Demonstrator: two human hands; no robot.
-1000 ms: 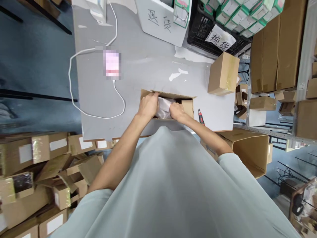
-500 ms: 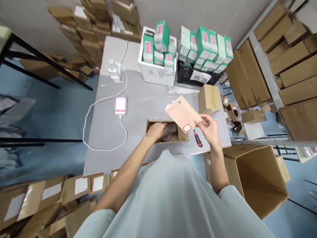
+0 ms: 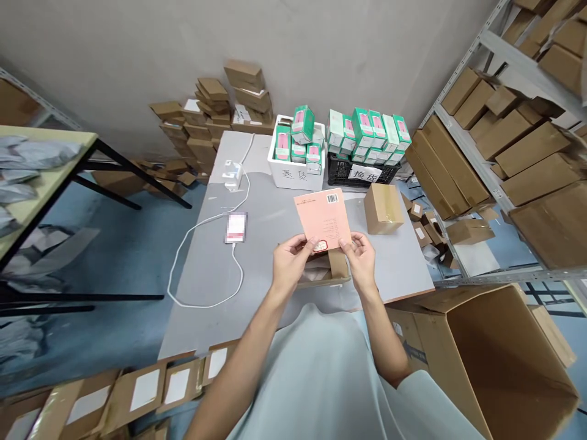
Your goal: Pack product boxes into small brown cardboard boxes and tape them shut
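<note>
A thin pink booklet (image 3: 323,215) with a barcode and a red-outlined mark is held up over the table, its face toward me. My left hand (image 3: 290,260) pinches its lower left corner, and my right hand (image 3: 360,256) pinches the lower right. Just beneath and behind the hands stands an open cardboard box (image 3: 338,266) with greyish wrapping inside, partly hidden by the booklet and hands. The red and black cutter seen earlier does not show.
A closed carton (image 3: 384,209) stands on the grey table (image 3: 270,226) to the right. Green-and-pink boxes fill a white bin (image 3: 296,174) and a black crate (image 3: 337,171) at the back. A phone (image 3: 235,227) with a white cable lies left. A large open carton (image 3: 509,354) is at lower right.
My left hand has come out of the cardboard box and taken hold of the booklet. My right hand has brought the booklet left, turned more upright. The view has tilted up.
</note>
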